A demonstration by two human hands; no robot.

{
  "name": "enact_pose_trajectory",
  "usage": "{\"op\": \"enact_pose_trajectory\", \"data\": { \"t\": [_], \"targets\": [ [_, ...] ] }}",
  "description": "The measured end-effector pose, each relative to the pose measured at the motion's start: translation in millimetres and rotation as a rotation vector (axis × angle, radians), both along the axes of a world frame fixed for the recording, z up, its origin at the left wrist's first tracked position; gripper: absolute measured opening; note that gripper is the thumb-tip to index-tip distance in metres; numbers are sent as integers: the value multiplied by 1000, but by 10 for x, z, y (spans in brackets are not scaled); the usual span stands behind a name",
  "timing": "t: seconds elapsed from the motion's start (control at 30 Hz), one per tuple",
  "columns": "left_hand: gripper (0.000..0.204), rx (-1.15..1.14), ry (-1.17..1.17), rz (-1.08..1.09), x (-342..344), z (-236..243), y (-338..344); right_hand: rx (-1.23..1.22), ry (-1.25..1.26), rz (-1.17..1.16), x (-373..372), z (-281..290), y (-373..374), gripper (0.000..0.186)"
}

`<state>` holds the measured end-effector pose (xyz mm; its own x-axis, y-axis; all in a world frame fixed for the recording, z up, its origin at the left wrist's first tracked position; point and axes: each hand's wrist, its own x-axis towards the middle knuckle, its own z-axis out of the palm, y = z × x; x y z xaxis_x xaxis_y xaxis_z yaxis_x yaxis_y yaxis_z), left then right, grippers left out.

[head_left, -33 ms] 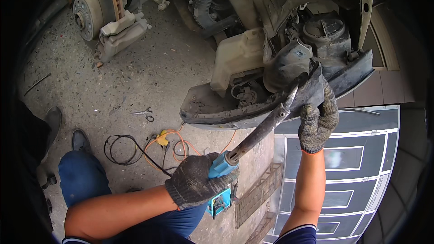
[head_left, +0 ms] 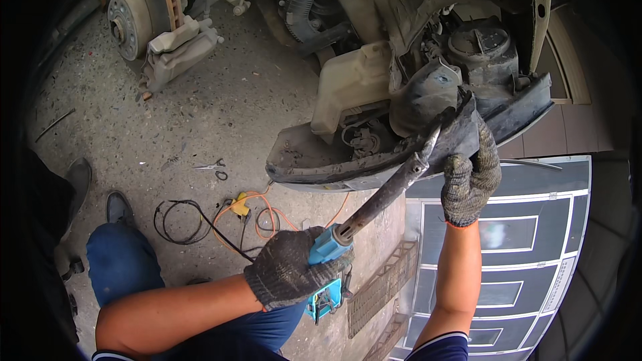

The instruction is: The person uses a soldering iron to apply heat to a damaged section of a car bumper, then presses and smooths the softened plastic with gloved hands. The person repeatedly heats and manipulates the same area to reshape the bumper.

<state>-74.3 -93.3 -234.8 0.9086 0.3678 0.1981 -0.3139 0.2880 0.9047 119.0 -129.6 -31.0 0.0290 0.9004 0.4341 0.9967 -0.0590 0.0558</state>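
In my gloved left hand is the blue handle of a hot-air welding gun, with its long stained metal barrel pointing up and right. The gun's silver tip rests at or very near the torn edge of a dark car bumper; exact contact is hard to make out. My gloved right hand grips the bumper's edge just right of the tip, fingers reaching up along its outer side and thumb bent in front. Part of the edge is hidden behind those fingers.
Above the bumper are a whitish plastic fluid tank and a headlight housing. A brake disc shows upper left. Orange and black cords, scissors and a blue basket lie below. Another person's shoe is at left.
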Motion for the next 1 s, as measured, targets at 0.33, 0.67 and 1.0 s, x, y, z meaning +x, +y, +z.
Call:
{"op": "enact_pose_trajectory", "data": {
  "t": [0.33, 0.67, 1.0],
  "targets": [
    [25, 74, 32, -14, 7, -2, -25, -4, 62, -33, 2, 2, -43, 49],
    [22, 101, -1, -10, 10, -26, -14, -15, 63, -38, -13, 27, -41, 49],
    [22, 120, -21, 5, 22, -20, -8, -13, 52, -10, -13, 28, -21, 48]
  ]
}}
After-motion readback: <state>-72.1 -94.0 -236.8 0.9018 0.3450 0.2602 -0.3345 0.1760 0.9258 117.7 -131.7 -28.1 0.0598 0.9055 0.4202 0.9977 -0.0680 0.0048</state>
